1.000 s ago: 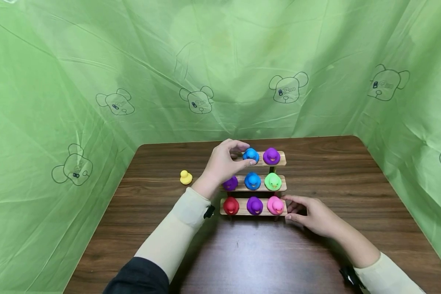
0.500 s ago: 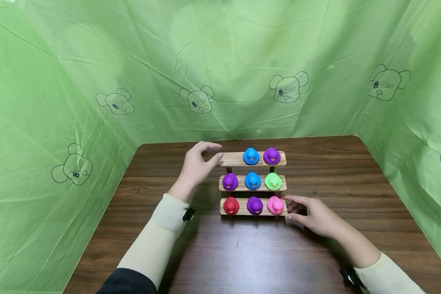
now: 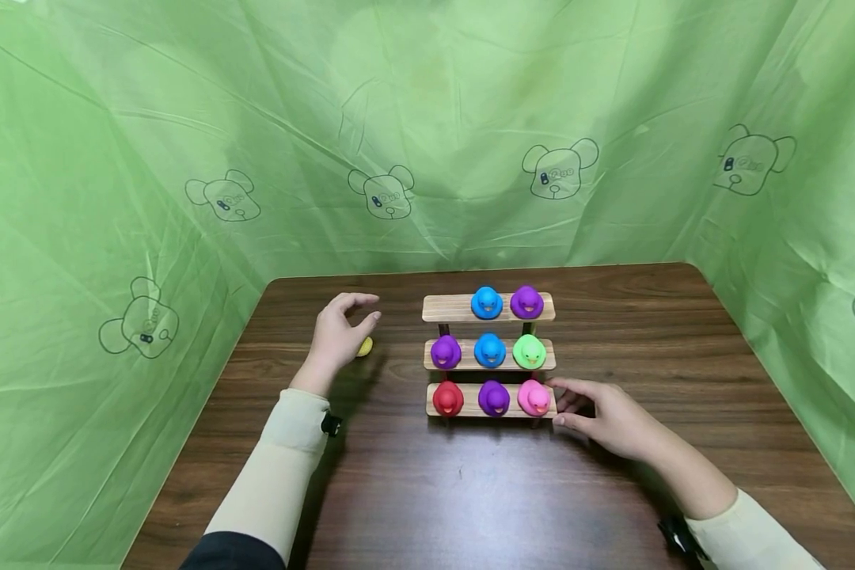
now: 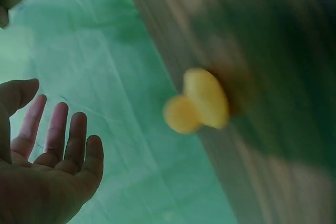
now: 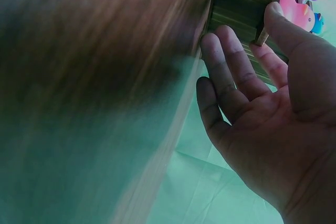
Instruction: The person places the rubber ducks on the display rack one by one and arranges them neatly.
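My left hand [image 3: 335,336] hovers at the left of the table, fingers apart and holding nothing. A small yellow toy duck [image 3: 366,347] is partly hidden behind it; the left wrist view shows the whole duck [image 4: 207,100], apart from the fingers. A three-tier wooden shelf [image 3: 447,308] carries toy ducks in several colours. Blue and purple ducks are on its top tier, whose left end is bare. With thumb and forefinger, my right hand [image 3: 613,419] pinches the right end of the bottom tier, beside the pink duck [image 3: 535,398].
The brown wooden table [image 3: 484,491] extends around the shelf. Green cloth [image 3: 456,119] printed with bear heads encloses its back and sides. The middle tier holds purple, blue and green ducks; red and purple ducks stand left of the pink one.
My left hand has left the blue duck on the top tier and moved left and down to the yellow duck, covering part of it. The right hand stays put.
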Tool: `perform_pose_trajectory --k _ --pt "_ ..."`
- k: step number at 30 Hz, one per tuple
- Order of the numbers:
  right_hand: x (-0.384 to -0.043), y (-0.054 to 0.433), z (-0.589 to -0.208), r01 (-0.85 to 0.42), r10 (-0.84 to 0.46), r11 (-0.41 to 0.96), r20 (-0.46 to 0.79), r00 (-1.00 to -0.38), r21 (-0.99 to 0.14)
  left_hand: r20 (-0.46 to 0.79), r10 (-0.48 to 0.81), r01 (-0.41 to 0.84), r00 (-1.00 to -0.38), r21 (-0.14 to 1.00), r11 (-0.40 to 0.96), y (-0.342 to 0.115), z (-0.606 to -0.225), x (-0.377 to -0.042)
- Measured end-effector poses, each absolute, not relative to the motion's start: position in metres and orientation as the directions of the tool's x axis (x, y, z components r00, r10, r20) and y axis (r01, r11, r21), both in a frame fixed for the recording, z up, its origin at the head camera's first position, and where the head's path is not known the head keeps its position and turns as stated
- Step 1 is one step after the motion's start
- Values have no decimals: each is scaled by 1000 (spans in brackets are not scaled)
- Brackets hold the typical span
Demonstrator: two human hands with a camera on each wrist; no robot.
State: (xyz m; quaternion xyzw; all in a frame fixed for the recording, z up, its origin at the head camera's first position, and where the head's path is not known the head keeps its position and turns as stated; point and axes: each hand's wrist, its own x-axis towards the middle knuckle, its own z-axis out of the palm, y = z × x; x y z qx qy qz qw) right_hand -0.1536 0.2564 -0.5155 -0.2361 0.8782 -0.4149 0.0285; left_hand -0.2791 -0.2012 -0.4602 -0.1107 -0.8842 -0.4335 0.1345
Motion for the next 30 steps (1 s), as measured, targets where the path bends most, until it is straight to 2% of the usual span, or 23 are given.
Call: perform_pose_trajectory --k 7,17,23,25,30 --pt "-154 256 -516 -389 -438 544 144 -887 -743 224 53 196 -973 688 699 -229 -485 -284" --pt "-154 257 -516 -384 -438 541 139 -888 -748 6 -17 -9 -1000 623 782 -242 -503 -285" --pt "-154 257 -516 -388 -440 538 143 -887 -748 -9 -49 -45 -999 592 805 -245 -506 -286" --pt "-154 257 -516 -386 -440 537 141 -887 -750 -13 -53 -51 -999 595 802 -245 -507 -286" --pt "-154 256 -515 -382 -441 538 135 -887 -752 -80 -34 -80 -996 689 721 -245 -507 -285"
